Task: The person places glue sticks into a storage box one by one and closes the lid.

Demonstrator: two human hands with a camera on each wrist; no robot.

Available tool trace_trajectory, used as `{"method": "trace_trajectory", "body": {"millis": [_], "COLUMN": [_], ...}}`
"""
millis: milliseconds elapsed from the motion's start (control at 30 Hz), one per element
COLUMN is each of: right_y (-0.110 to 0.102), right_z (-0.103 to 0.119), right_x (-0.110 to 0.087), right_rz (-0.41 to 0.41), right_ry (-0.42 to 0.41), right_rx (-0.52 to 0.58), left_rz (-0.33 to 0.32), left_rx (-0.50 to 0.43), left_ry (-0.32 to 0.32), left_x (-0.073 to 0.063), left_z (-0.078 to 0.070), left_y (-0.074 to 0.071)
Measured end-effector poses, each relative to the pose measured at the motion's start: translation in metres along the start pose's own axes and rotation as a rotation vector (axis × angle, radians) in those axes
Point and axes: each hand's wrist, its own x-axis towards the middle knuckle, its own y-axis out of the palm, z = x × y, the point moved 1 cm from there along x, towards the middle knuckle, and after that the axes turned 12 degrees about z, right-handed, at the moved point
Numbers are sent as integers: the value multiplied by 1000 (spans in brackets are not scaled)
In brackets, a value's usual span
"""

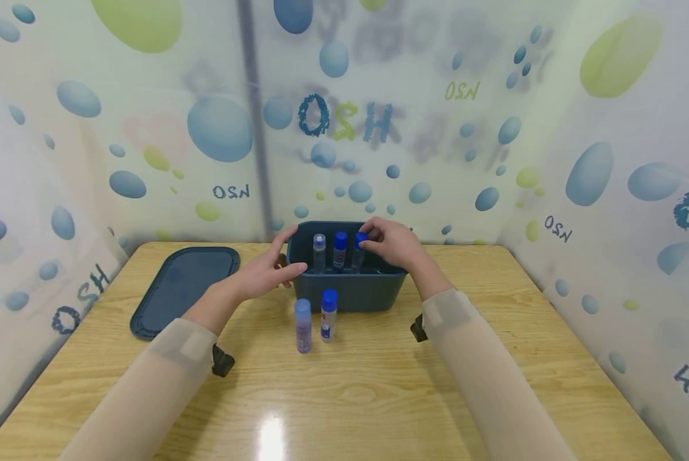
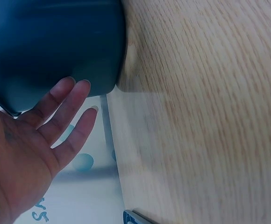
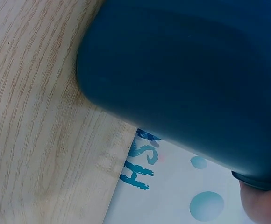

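A dark blue plastic bin (image 1: pixel 350 294) stands on the table with three small bottles upright inside. One is a clear-capped bottle (image 1: pixel 319 253); beside it is a blue-capped bottle (image 1: pixel 340 251) with a label. My right hand (image 1: pixel 393 242) reaches over the bin's right side and pinches the blue cap of the third bottle (image 1: pixel 358 256). At the bin's left end is my left hand (image 1: pixel 264 272), thumb by the near corner of the rim. In the left wrist view its extended fingers (image 2: pixel 74 133) lie against the bin's outer wall. The right wrist view shows mostly bin wall (image 3: pixel 182 79).
In front of the bin stand a pale-blue-capped bottle (image 1: pixel 303 326) and a bottle with a darker blue cap (image 1: pixel 328 317). A flat dark blue lid or tray (image 1: pixel 186 288) lies at the left. Behind the table (image 1: pixel 379 397) hangs a patterned curtain (image 1: pixel 379 96).
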Motion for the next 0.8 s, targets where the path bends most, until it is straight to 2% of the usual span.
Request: {"method": "trace_trajectory", "body": {"millis": [800], "right_y": [0], "right_z": [-2], "right_x": [-2], "right_rz": [-50], "right_ry": [-17], "right_rx": [79], "left_rz": [-3], "left_rx": [1], "left_ry": [-1], "left_x": [0], "left_z": [1], "left_y": [0]}}
